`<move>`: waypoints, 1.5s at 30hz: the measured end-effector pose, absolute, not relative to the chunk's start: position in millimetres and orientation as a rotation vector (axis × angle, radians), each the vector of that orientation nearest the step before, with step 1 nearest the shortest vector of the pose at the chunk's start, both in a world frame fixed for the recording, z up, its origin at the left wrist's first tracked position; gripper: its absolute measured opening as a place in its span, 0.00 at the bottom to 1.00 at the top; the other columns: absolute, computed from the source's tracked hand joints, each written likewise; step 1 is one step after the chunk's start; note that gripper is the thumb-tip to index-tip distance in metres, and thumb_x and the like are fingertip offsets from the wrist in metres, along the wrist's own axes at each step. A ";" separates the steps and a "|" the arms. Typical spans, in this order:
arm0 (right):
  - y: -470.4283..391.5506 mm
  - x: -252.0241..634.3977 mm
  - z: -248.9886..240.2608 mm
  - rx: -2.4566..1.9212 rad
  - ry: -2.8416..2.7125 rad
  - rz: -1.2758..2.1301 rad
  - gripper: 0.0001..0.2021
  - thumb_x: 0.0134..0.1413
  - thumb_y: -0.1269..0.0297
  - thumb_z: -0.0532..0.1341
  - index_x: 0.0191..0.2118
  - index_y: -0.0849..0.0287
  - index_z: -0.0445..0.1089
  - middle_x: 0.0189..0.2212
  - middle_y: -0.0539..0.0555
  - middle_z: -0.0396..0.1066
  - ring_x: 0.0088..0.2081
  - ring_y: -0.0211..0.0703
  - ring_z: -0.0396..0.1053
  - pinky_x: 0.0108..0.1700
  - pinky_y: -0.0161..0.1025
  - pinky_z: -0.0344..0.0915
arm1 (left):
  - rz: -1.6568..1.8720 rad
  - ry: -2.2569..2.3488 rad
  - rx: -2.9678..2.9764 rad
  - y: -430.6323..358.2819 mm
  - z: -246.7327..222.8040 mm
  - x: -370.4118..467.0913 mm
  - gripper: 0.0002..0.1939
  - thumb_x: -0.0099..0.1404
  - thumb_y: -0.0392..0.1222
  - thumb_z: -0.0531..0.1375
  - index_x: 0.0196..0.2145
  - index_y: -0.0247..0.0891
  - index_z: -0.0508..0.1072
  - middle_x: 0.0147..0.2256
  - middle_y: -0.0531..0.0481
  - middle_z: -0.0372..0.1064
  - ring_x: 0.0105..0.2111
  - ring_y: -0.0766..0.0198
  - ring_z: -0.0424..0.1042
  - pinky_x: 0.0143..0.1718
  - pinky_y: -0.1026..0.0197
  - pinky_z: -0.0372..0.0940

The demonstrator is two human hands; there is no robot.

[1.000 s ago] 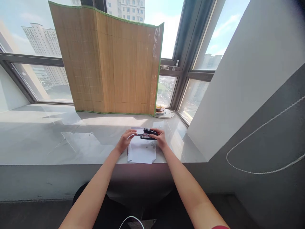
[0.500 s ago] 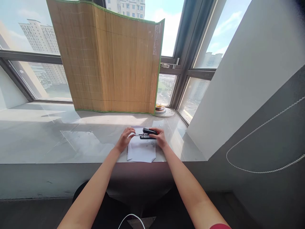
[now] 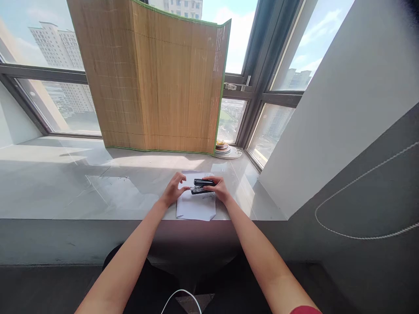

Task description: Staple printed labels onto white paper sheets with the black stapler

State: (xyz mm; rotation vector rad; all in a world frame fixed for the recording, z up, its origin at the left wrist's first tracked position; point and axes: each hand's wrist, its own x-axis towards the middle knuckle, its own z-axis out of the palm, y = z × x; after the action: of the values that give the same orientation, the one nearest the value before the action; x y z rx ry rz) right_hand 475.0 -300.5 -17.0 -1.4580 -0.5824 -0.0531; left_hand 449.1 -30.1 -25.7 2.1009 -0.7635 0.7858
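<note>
My right hand grips a black stapler by its right end, thumb below and fingers above. The stapler's upper and lower arms are spread apart, with a silvery metal part between them at the left end. My left hand is just left of that end, its thumb tip at the metal part and its fingers curved and apart from the thumb. White paper sheets lie under the stapler, with small dark marks near their right side. Whether staples are inside is too small to tell.
Both hands are over a glossy tiled window sill. A bamboo mat with green edging stands against the window. Stacked plates sit by its right corner. At right, a beaded cord hangs before the wall.
The thin metal part that stuck out left from the stapler has gone back in, with my left thumb at its end. My left fingers have spread from the thumb. The view shifted slightly.
</note>
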 end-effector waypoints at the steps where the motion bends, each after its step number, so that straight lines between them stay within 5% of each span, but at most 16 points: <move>1: -300.1 474.4 -16.1 -1.463 -0.591 -0.052 0.25 0.38 0.53 0.82 0.43 0.57 0.84 0.41 0.59 0.83 0.44 0.57 0.79 0.52 0.57 0.76 | 0.789 -0.771 2.102 -30.0 -26.2 449.5 0.15 0.66 0.40 0.69 0.43 0.42 0.66 0.42 0.50 0.65 0.37 0.62 0.67 0.41 0.58 0.69; 11: -296.5 469.7 -11.3 -1.552 -0.869 0.061 0.25 0.49 0.48 0.78 0.51 0.54 0.80 0.46 0.56 0.80 0.48 0.53 0.77 0.53 0.49 0.73 | 0.719 -0.775 2.119 -30.7 -26.3 447.8 0.11 0.66 0.35 0.67 0.41 0.41 0.68 0.41 0.50 0.65 0.38 0.62 0.68 0.42 0.58 0.69; 17: -295.7 469.1 -10.1 -1.579 -0.755 0.017 0.24 0.46 0.49 0.78 0.47 0.56 0.83 0.43 0.56 0.81 0.46 0.53 0.77 0.52 0.50 0.73 | 0.676 -0.798 2.223 -33.3 -23.6 446.6 0.10 0.70 0.43 0.66 0.40 0.41 0.68 0.40 0.49 0.66 0.39 0.60 0.68 0.43 0.57 0.68; 20: -308.7 463.8 -7.1 -1.544 -0.585 -0.066 0.23 0.44 0.51 0.79 0.46 0.56 0.84 0.42 0.57 0.82 0.46 0.54 0.78 0.50 0.52 0.75 | 0.575 -0.876 2.296 -36.9 -18.8 442.4 0.07 0.74 0.45 0.61 0.45 0.40 0.71 0.48 0.44 0.70 0.48 0.56 0.71 0.52 0.52 0.68; 24: -363.2 445.4 -6.6 -1.644 -0.454 -0.143 0.23 0.43 0.52 0.80 0.46 0.55 0.84 0.42 0.56 0.82 0.44 0.53 0.78 0.48 0.52 0.76 | 0.346 -0.882 2.497 -42.5 -17.4 438.9 0.15 0.73 0.49 0.61 0.54 0.43 0.74 0.61 0.42 0.69 0.61 0.49 0.68 0.63 0.44 0.62; 30: -432.4 415.5 -12.3 -1.810 -0.419 -0.154 0.20 0.47 0.54 0.79 0.46 0.54 0.84 0.40 0.56 0.81 0.43 0.54 0.78 0.47 0.53 0.75 | 0.271 -0.728 2.657 -50.0 -20.2 439.9 0.15 0.73 0.50 0.59 0.52 0.43 0.76 0.59 0.44 0.72 0.60 0.47 0.69 0.63 0.41 0.61; 45: -397.0 422.4 -20.6 -1.913 -0.446 -0.143 0.19 0.53 0.55 0.75 0.49 0.54 0.82 0.43 0.55 0.82 0.45 0.55 0.80 0.51 0.53 0.77 | 0.315 -0.760 2.589 -48.4 -16.8 434.0 0.11 0.72 0.47 0.60 0.48 0.42 0.76 0.61 0.42 0.69 0.61 0.46 0.68 0.64 0.40 0.61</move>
State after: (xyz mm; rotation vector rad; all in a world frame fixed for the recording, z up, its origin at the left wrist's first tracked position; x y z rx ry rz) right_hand 422.4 -397.0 -20.6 -1.9126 -0.4460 -0.1434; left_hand 434.0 -48.4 -16.8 2.5888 -0.7600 0.3153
